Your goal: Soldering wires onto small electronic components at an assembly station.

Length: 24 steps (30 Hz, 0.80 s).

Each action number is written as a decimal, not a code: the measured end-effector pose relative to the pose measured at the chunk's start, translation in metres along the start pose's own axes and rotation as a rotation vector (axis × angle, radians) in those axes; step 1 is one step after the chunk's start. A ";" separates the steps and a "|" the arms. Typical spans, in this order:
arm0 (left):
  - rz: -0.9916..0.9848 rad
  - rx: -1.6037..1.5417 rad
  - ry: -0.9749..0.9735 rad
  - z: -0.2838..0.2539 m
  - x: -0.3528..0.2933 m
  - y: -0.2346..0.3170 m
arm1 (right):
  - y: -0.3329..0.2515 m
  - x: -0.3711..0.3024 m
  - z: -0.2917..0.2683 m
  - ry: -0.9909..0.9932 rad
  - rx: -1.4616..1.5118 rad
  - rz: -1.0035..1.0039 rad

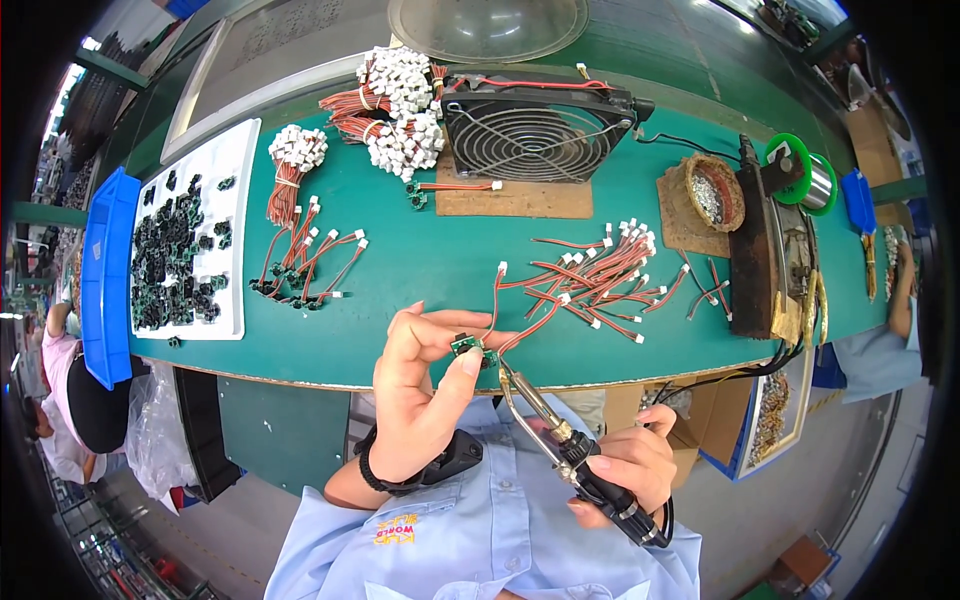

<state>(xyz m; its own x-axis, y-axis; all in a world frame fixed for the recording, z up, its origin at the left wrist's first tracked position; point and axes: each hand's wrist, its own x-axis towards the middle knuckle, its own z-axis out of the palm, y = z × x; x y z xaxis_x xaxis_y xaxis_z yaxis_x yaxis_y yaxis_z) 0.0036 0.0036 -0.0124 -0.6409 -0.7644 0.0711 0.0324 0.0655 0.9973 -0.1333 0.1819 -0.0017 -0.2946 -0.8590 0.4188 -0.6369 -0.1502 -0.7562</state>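
Observation:
My left hand (415,400) pinches a small green circuit board (466,346) between thumb and fingers, just over the table's near edge. My right hand (636,466) is wrapped around the black handle of a soldering iron (567,443), which has a thin metal tube along its shaft. The iron's tip meets the right side of the board, where a red-and-black wire lead (535,325) with a white plug ends; whether tip and wire touch cannot be made out. Beyond my hands lies a loose pile of similar wire leads (600,275).
A black fan (535,135) stands at the back, beside bundled leads (400,90). On the left, a white tray (235,300) holds many small boards; wired boards (300,290) lie near it. At right are a round tin (735,200), a dark metal stand (752,270) and a solder spool (820,185).

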 end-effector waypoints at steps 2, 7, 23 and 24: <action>0.049 0.042 -0.036 -0.003 0.000 -0.002 | 0.000 0.001 0.000 -0.003 -0.003 -0.001; 0.046 0.048 -0.037 -0.003 -0.001 -0.002 | 0.001 -0.002 0.002 0.024 -0.001 -0.016; -0.321 -0.575 -0.056 -0.006 0.002 0.018 | 0.067 0.015 -0.004 0.734 -0.162 0.229; -0.309 -0.558 -0.073 -0.007 0.003 0.018 | 0.074 0.022 -0.007 0.687 -0.212 0.314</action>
<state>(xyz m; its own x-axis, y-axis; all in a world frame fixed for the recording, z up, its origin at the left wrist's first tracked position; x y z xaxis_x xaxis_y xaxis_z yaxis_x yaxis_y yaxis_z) 0.0077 -0.0022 0.0063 -0.7344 -0.6477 -0.2027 0.2194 -0.5093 0.8322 -0.1914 0.1554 -0.0452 -0.8139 -0.3399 0.4712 -0.5532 0.2057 -0.8072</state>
